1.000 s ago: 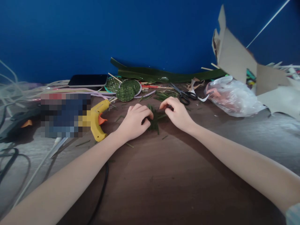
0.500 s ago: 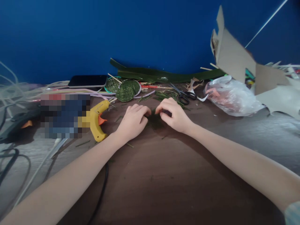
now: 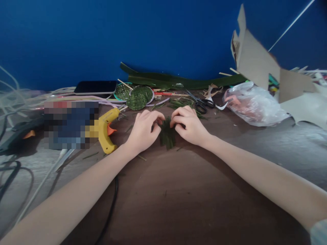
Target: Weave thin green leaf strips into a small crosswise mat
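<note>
A small dark green bundle of leaf strips [image 3: 167, 136], possibly woven, lies on the brown tabletop between my hands, its loose ends pointing towards me. From the left, my left hand [image 3: 146, 131] reaches in with bent fingers, thumb and fingertips closed at the strips' upper left edge. My right hand [image 3: 187, 125] pinches at the opposite edge, its fingers curled. Exactly how much leaf each fingertip grips is partly hidden. Just beyond the right hand lie cut green leaf scraps [image 3: 180, 103] and black-handled scissors [image 3: 201, 106].
A yellow hot glue gun [image 3: 106, 132] lies left of my left hand. Behind are round woven green pieces [image 3: 138, 98], a phone [image 3: 95, 87] and a long leaf [image 3: 163, 80] along the blue wall. On the right are a plastic bag [image 3: 255, 105] and cut cardboard [image 3: 258, 61].
The leaf strips now show more plainly between my hands, with their ends fanned towards me. My fingers have shifted slightly at the edges; both hands stay in nearly the same place.
</note>
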`<state>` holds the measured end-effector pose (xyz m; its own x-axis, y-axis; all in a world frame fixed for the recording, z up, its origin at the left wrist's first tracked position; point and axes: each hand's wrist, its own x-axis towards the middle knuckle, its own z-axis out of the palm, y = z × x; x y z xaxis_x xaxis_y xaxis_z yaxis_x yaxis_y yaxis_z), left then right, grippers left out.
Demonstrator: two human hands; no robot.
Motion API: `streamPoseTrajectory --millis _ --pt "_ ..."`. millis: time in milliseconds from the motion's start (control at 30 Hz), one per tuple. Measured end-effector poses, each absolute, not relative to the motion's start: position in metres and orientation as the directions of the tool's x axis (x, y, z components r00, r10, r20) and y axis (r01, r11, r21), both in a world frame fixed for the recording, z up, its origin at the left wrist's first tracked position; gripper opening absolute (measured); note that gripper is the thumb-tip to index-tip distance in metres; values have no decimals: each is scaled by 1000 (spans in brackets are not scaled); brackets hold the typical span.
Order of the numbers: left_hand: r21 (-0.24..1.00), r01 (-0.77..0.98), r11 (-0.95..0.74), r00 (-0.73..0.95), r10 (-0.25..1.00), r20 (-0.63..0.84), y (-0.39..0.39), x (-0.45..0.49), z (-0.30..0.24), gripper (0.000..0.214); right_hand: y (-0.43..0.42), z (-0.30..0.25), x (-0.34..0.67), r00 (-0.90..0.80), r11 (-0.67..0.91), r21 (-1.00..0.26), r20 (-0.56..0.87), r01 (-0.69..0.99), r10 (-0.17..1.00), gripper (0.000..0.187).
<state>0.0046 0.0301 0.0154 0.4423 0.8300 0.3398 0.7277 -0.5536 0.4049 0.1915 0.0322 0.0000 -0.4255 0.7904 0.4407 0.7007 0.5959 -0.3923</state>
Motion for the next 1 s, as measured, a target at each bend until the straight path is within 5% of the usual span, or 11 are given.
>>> streamPoseTrajectory --millis 133,300,1000 --pt "288 847 -447 359 880 310 31 8 12 16 31 0 189 -455 594 -365 400 717 795 3" --pt "176 873 -455 401 875 271 31 11 8 20 32 0 188 -465 576 -377 349 725 814 10" --pt "140 852 -505 456 846 275 31 10 7 16 34 -2 189 -489 595 -425 340 682 803 11"
